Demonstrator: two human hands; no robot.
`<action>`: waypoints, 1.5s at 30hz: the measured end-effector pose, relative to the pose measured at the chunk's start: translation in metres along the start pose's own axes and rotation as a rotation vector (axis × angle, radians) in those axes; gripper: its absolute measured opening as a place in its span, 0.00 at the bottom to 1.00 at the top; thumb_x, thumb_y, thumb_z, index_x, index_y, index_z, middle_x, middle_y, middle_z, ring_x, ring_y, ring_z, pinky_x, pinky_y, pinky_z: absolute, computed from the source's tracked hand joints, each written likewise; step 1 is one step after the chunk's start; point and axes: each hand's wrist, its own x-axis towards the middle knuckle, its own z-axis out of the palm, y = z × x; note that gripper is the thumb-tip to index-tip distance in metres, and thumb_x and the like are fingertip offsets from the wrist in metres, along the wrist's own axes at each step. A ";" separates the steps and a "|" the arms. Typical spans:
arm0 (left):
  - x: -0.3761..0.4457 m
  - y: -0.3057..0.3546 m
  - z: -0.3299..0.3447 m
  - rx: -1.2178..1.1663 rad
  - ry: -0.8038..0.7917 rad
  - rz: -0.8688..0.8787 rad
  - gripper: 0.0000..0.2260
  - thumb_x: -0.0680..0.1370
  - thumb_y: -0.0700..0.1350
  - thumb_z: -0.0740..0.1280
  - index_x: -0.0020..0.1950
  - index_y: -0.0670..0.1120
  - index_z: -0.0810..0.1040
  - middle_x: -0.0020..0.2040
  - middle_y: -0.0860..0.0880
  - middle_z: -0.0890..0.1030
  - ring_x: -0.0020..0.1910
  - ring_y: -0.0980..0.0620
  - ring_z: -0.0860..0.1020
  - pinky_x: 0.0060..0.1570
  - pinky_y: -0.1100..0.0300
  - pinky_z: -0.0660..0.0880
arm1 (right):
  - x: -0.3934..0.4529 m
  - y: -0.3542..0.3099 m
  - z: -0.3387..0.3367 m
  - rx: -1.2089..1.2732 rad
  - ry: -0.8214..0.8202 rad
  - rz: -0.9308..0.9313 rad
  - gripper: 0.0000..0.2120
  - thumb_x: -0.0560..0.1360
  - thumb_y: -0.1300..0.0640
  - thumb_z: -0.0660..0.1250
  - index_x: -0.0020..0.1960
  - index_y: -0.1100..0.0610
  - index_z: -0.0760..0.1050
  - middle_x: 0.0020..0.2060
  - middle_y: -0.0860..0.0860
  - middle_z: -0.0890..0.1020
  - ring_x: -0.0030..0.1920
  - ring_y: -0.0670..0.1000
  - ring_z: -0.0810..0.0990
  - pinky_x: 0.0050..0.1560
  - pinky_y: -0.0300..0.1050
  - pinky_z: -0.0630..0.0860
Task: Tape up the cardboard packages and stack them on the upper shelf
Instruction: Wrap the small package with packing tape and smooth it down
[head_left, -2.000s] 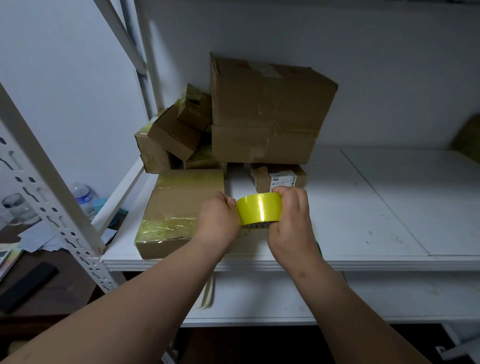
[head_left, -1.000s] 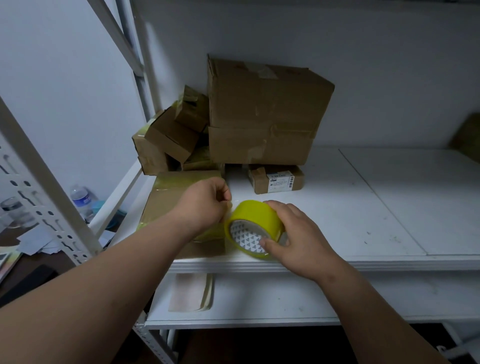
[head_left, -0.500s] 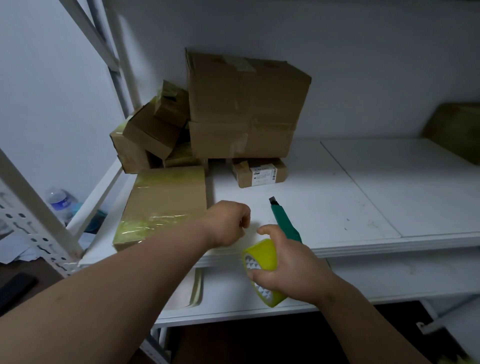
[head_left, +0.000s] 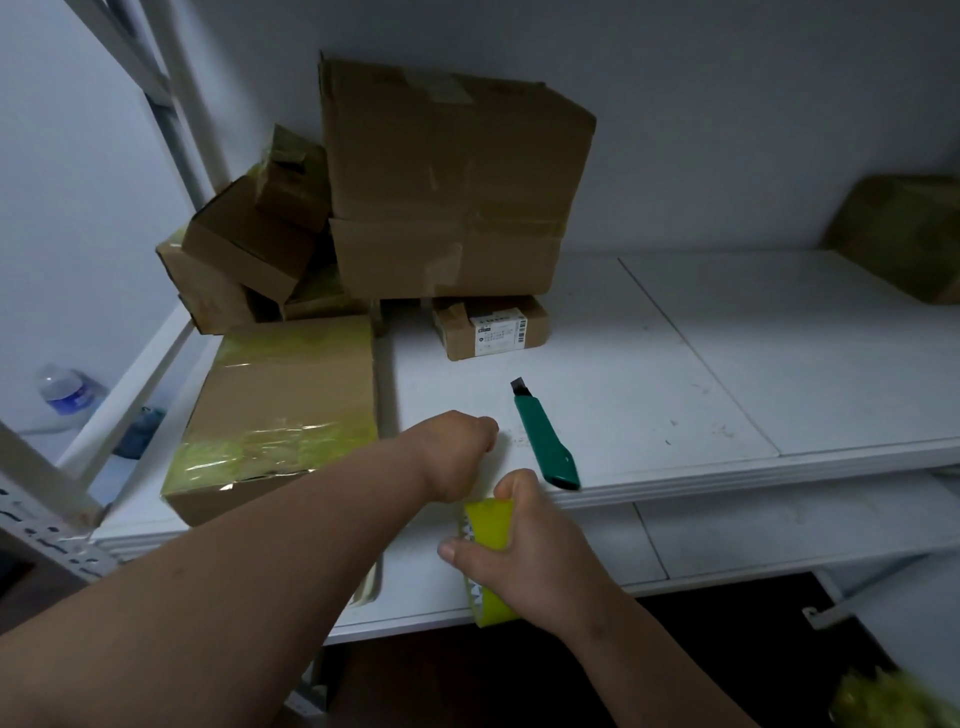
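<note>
White shelving (head_left: 691, 364) carries stacked boxes at eleven o'clock; right hand (head_left: 530, 556) grips the tape roll (head_left: 488, 525), left hand (head_left: 457, 452) fisted, apparently pinching its end, cutter (head_left: 545, 436) probably needed next.

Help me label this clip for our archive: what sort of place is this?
Probably a storeroom or small packing area: white metal shelving, a pile of cardboard boxes, and a green utility knife beside the yellow tape roll.
</note>
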 end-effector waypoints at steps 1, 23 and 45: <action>0.002 -0.001 -0.001 0.004 -0.009 -0.005 0.15 0.79 0.38 0.63 0.66 0.43 0.70 0.60 0.41 0.77 0.58 0.44 0.75 0.46 0.60 0.66 | 0.000 0.001 0.001 -0.003 -0.015 0.006 0.28 0.67 0.33 0.72 0.55 0.44 0.62 0.43 0.44 0.77 0.46 0.46 0.78 0.48 0.46 0.76; -0.029 -0.011 -0.018 0.291 0.294 0.028 0.14 0.77 0.43 0.63 0.62 0.48 0.73 0.58 0.47 0.76 0.58 0.45 0.74 0.48 0.55 0.67 | 0.029 -0.017 -0.022 -0.392 -0.211 -0.005 0.35 0.78 0.32 0.55 0.80 0.46 0.53 0.70 0.52 0.74 0.70 0.54 0.71 0.61 0.46 0.68; -0.130 -0.158 0.015 -1.348 0.601 -0.773 0.09 0.80 0.44 0.65 0.59 0.53 0.77 0.57 0.49 0.82 0.55 0.48 0.79 0.59 0.51 0.74 | 0.033 -0.100 0.072 0.265 -0.126 0.012 0.37 0.82 0.46 0.61 0.81 0.46 0.42 0.80 0.46 0.53 0.78 0.50 0.59 0.71 0.44 0.59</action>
